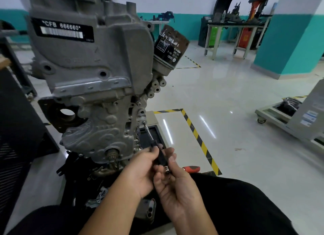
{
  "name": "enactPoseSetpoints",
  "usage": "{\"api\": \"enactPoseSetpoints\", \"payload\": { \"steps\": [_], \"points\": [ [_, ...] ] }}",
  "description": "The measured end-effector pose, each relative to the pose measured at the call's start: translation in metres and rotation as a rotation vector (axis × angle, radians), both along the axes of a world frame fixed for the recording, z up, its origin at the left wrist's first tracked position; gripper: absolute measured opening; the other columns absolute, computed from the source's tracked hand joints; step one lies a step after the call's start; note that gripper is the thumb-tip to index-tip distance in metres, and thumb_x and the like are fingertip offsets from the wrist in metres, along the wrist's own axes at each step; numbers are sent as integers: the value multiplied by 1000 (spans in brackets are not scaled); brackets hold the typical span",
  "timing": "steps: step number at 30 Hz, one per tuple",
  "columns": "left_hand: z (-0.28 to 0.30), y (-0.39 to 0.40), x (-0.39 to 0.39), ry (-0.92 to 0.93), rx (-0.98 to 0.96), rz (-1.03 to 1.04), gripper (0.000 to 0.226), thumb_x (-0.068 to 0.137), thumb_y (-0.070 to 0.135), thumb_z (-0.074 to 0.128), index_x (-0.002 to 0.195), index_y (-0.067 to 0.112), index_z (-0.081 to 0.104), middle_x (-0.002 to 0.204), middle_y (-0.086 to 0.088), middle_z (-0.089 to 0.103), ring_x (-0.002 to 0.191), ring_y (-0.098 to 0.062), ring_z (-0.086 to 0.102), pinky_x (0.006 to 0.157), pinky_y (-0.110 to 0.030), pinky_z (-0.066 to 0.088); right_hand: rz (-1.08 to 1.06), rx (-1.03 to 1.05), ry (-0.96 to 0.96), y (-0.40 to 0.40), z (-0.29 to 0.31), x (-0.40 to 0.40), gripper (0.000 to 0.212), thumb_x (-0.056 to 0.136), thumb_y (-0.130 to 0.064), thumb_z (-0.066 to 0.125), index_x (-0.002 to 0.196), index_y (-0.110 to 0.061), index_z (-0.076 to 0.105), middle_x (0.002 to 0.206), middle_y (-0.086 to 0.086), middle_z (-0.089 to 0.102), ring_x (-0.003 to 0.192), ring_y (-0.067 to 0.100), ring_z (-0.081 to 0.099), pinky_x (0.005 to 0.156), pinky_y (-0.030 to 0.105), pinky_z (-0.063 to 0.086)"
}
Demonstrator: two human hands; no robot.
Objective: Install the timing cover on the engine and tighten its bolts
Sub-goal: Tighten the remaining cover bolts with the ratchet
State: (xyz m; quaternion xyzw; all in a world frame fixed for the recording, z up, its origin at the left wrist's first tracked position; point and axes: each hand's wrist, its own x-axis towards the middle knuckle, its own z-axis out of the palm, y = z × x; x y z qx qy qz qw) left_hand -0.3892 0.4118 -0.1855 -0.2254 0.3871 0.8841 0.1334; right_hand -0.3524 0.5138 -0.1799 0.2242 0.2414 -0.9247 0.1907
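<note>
Beside engine [91, 87], both hands' fingers [154, 152] grip driver [158, 153].

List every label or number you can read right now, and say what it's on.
"*CFB 666660*": white print above a barcode on the black label on the engine.
Oil filter: ring and round logos show; its print is too blurred to read.
Stickers on the grey stand: too blurred to read.

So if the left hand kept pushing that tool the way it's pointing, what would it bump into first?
Probably the bolt on the right edge of the timing cover. The left hand and right hand both hold the driver, whose tip looks to be at that bolt already, though depth is hard to judge.
</note>
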Motion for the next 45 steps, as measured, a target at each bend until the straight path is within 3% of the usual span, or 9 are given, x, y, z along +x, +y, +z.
{"api": "enactPoseSetpoints", "payload": {
  "steps": [5,7,11,15,22,28,33,40,45],
  "points": [
    [6,-4,3,-15,-167,51,18,104,9,53,91,6,65,79,-13,76,61,-25,73,47,-32,57,42,1263,499,-4,-18,4,16,83,-23,84,92,-32,75,77,-12,75,72,-1,70,67,19,57],
    [6,-4,0,-23,-167,64,13,101,7,57,94,1,67,82,-13,75,63,-25,73,51,-34,58,20,1441,597,-1,-19,6,16,80,-30,86,81,-36,71,72,-19,72,72,-8,66,61,10,50],
    [5,-2,-3,-47,-182,21,17,95,17,68,106,3,67,91,-14,72,65,-23,68,46,-28,52,-124,869,310,-4,-18,6,6,90,-16,79,91,-20,74,76,-1,78,63,13,74,59,35,62],
    [1,1,-2,-46,-174,-69,29,92,31,69,74,12,82,101,-7,78,91,-19,62,66,-29,44,-64,157,-21,-1,0,6,24,96,-21,71,102,3,72,71,14,71,48,15,65,44,24,53],
    [0,5,-9,-79,-25,19,17,94,17,69,92,1,66,76,-12,68,69,-24,67,65,-43,63,-74,1150,389,-6,-20,7,27,80,-25,86,67,-38,67,70,-28,70,64,-6,68,60,23,57],
    [-7,-3,-7,1,-118,49,13,96,8,62,102,-3,68,91,-18,75,70,-27,74,53,-34,59,-155,402,5,-4,-11,3,28,96,-22,73,89,4,68,75,19,77,57,24,74,50,32,59],
    [-7,3,-9,51,-130,114,13,92,-4,60,100,-9,70,88,-25,71,70,-32,73,58,-38,60,-209,1135,317,-3,-17,5,27,78,-26,88,72,-41,67,68,-15,71,65,-3,68,66,25,59],
    [1,-2,-11,-11,-56,82,9,95,3,64,88,-1,67,82,-15,70,75,-28,69,72,-42,58,-133,634,139,2,-6,7,25,85,-23,84,89,-1,72,70,11,77,62,24,75,54,31,58],
    [-3,2,-14,-25,-57,100,16,96,3,63,107,-9,64,86,-20,67,75,-30,68,60,-39,61,-274,905,271,-7,-6,11,17,74,-27,91,81,-30,75,69,-16,73,64,-3,68,67,28,61]
  ]
}}
